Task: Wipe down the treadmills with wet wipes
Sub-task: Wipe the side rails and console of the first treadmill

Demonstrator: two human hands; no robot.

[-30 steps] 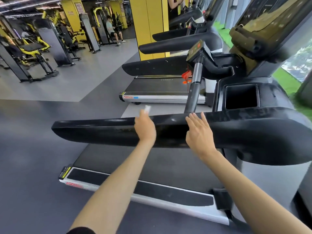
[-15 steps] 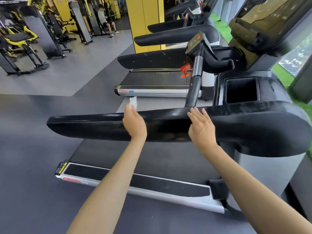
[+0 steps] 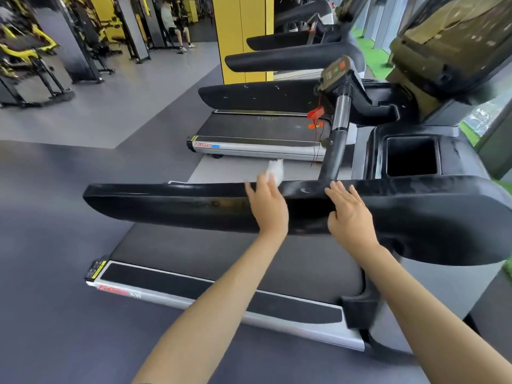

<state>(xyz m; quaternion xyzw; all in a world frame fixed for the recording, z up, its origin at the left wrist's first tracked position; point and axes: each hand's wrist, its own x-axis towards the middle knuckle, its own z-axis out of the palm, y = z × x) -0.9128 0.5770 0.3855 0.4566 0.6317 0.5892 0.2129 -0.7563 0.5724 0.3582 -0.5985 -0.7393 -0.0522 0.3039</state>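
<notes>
The nearest treadmill's long black handrail [image 3: 171,206] runs across the middle of the view. My left hand [image 3: 267,207] lies over the rail near its middle and presses a white wet wipe [image 3: 275,170] on the rail's far top edge; only the wipe's crumpled end shows past my fingers. My right hand [image 3: 349,214] rests flat on the rail just to the right, fingers spread, holding nothing. The treadmill's belt [image 3: 210,253] lies below the rail, and its console [image 3: 454,42] stands at the upper right.
A second treadmill [image 3: 257,134] and more behind it stand in a row beyond. A black cup recess [image 3: 411,156] sits right of the upright post [image 3: 336,139]. A red safety clip [image 3: 315,113] hangs there. Weight machines [image 3: 30,56] and a seated person [image 3: 174,23] are far left.
My left hand slid left along the rail with the wipe, then came back right, close to my right hand. The camera has tilted slightly; my right hand stayed flat on the rail.
</notes>
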